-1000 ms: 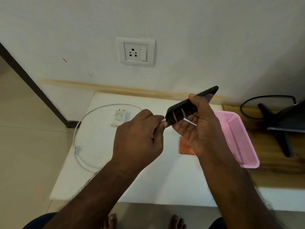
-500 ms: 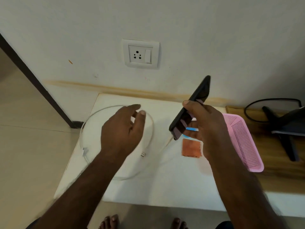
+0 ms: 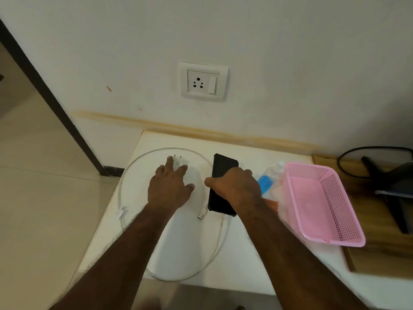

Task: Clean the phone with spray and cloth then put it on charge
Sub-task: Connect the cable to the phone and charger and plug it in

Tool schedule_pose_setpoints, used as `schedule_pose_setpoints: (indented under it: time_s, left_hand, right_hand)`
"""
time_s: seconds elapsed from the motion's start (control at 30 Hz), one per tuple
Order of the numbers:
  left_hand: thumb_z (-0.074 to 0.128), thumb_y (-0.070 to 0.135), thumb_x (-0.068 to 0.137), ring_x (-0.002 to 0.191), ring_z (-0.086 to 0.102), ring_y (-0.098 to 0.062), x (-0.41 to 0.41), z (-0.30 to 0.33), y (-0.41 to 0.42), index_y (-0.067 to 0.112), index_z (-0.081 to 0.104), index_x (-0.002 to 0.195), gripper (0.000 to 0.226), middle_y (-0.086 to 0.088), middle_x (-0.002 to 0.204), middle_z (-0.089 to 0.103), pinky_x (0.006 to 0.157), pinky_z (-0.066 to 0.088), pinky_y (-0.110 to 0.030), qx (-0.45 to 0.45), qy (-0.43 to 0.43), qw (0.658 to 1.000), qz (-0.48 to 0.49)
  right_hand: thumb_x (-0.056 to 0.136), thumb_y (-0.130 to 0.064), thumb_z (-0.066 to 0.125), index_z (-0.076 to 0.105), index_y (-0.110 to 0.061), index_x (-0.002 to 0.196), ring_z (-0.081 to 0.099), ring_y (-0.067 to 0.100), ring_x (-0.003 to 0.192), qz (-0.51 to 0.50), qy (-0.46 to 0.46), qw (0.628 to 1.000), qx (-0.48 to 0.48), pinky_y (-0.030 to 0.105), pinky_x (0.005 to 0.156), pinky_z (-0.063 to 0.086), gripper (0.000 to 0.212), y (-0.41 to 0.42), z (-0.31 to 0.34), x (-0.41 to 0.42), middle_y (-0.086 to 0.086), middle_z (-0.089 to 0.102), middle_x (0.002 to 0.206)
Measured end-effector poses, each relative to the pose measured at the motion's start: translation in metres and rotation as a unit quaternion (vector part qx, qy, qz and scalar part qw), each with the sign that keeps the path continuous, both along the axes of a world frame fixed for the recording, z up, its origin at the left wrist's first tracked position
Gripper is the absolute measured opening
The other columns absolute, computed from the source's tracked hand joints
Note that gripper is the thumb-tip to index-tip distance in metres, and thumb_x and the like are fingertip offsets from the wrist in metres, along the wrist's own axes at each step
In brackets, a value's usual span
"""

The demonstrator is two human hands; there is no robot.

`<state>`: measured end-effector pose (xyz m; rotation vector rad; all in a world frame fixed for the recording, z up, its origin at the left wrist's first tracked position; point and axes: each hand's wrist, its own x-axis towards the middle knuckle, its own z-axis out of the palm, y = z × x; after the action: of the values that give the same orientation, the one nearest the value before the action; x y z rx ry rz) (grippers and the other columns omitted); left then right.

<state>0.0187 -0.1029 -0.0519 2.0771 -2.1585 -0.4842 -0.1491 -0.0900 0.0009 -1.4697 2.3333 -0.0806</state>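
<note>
Left hand (image 3: 171, 187) touches charger (image 3: 178, 162); right hand (image 3: 237, 186) holds phone (image 3: 222, 168) on table (image 3: 241, 260).

We read no clear text; only a small red mark on the pink basket (image 3: 321, 204) rim, near corner, illegible.

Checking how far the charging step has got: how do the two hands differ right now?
The left hand reaches over the white charger plug, fingers spread and straight; the right hand curls over the black phone. The left hand's grip has not closed; the right hand holds the phone flat. Both are over the white table.
</note>
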Motion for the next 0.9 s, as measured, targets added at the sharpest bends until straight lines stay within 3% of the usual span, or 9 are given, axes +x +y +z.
schedule_pose_setpoints:
  time_s: [0.13,0.27,0.47,0.67,0.9]
  left_hand:
    - [0.06,0.056,0.088,0.141,0.035,-0.034,0.0,-0.001,-0.002,0.029,0.054,0.139,0.058,-0.003,0.166,0.017,0.107,0.039,-0.047,-0.012,0.018,1.0,0.021]
    - [0.057,0.057,0.089,0.132,0.038,-0.038,0.004,0.004,-0.005,0.023,0.056,0.136,0.058,0.002,0.167,0.015,0.099,0.044,-0.045,-0.005,-0.001,0.999,0.043]
    - [0.061,0.042,0.092,0.127,0.041,-0.036,0.008,0.009,-0.003,0.023,0.064,0.129,0.042,0.002,0.16,0.03,0.097,0.043,-0.042,-0.017,0.021,0.997,0.071]
    - [0.063,0.039,0.091,0.128,0.041,-0.035,0.009,0.013,-0.001,0.022,0.066,0.126,0.039,0.001,0.157,0.033,0.096,0.044,-0.042,-0.013,0.036,0.996,0.075]
    - [0.063,0.036,0.092,0.131,0.04,-0.036,0.009,0.013,0.0,0.023,0.066,0.126,0.036,-0.002,0.159,0.031,0.097,0.046,-0.044,-0.01,0.04,0.996,0.08]
  right_hand:
    - [0.068,-0.072,0.058,0.053,-0.016,0.11,0.052,0.017,0.079,0.004,0.008,1.0,0.013,0.029,0.066,0.047,0.07,-0.014,-0.011,0.002,0.003,0.045,0.093]
    - [0.071,-0.069,0.059,0.056,-0.013,0.114,0.055,0.018,0.085,0.009,0.045,0.999,0.014,0.029,0.066,0.046,0.07,-0.02,-0.017,0.002,0.006,0.05,0.103]
    - [0.073,-0.069,0.06,0.055,-0.012,0.114,0.052,0.018,0.078,-0.002,0.08,0.997,0.007,0.029,0.064,0.045,0.071,-0.026,-0.018,-0.003,0.006,0.046,0.099]
    - [0.075,-0.067,0.06,0.057,-0.012,0.11,0.05,0.019,0.084,0.008,0.092,0.996,0.02,0.032,0.076,0.048,0.065,-0.028,-0.024,-0.005,0.006,0.046,0.094]
    - [0.076,-0.065,0.065,0.052,-0.013,0.118,0.057,0.021,0.096,0.02,0.081,0.997,-0.006,0.031,0.078,0.049,0.068,-0.032,-0.024,0.001,0.008,0.056,0.113]
